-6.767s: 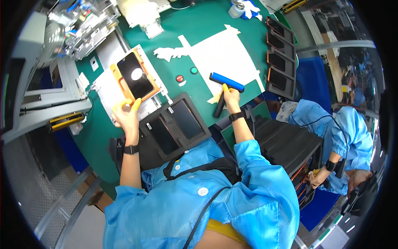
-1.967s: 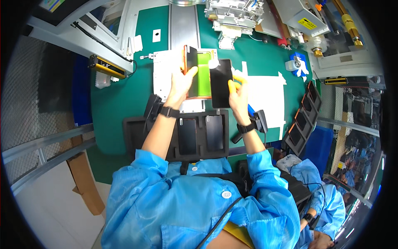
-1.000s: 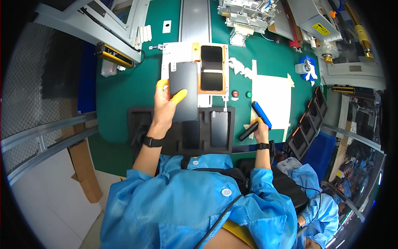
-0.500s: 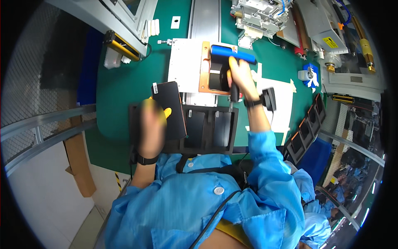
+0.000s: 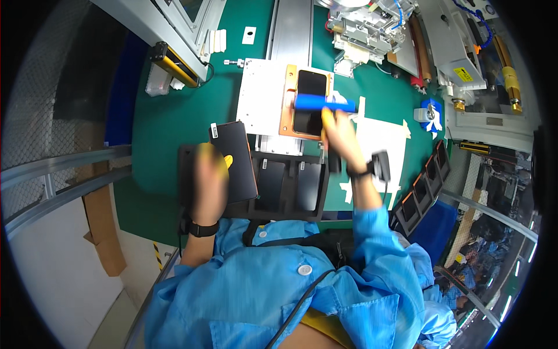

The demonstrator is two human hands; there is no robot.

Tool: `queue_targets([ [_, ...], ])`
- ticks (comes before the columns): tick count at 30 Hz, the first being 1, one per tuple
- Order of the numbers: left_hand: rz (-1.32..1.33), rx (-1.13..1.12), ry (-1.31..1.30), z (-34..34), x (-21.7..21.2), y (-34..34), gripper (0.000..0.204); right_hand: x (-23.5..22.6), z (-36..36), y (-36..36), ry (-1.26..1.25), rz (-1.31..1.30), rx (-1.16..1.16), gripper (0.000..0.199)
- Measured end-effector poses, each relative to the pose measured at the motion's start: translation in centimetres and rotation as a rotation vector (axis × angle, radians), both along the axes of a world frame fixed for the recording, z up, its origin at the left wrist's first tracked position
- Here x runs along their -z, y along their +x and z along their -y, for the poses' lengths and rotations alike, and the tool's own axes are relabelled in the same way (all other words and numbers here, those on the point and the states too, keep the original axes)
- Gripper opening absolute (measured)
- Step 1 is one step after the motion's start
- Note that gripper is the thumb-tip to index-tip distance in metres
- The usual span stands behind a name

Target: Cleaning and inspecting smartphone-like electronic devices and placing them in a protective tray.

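Held in the right hand [image 5: 341, 135], the blue roller [image 5: 311, 103] has moved down the black phone [image 5: 312, 82] in the orange frame [image 5: 288, 113], so rolling seems underway, while the left hand [image 5: 209, 185] clasps a second phone [image 5: 240, 166] over the tray [image 5: 285, 214].

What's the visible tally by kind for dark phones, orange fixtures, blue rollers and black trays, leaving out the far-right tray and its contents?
Dark phones: 4 (1 in left hand, 1 in orange fixture, 2 in black tray)
Orange fixture: 1
Blue roller: 1 (right hand)
Black tray: 1
Total: 7
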State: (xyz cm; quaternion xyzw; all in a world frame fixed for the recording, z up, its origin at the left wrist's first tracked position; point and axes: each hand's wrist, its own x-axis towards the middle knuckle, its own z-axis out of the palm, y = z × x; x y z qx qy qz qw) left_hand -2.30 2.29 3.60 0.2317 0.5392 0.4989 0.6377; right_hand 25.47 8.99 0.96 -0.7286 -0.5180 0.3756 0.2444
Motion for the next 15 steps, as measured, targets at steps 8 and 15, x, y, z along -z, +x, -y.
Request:
queue_targets([
  [8, 0.016, 0.068, -0.038, -0.2, 0.1, 1.2, 0.044, -1.0, -7.9, 1.5, -0.014, -0.297, 0.115, 0.042],
  [15, 0.041, 0.008, -0.012, 0.1, -0.5, 1.5, 0.043, -1.5, 2.6, -1.7, 0.071, 0.008, 0.012, 0.035],
])
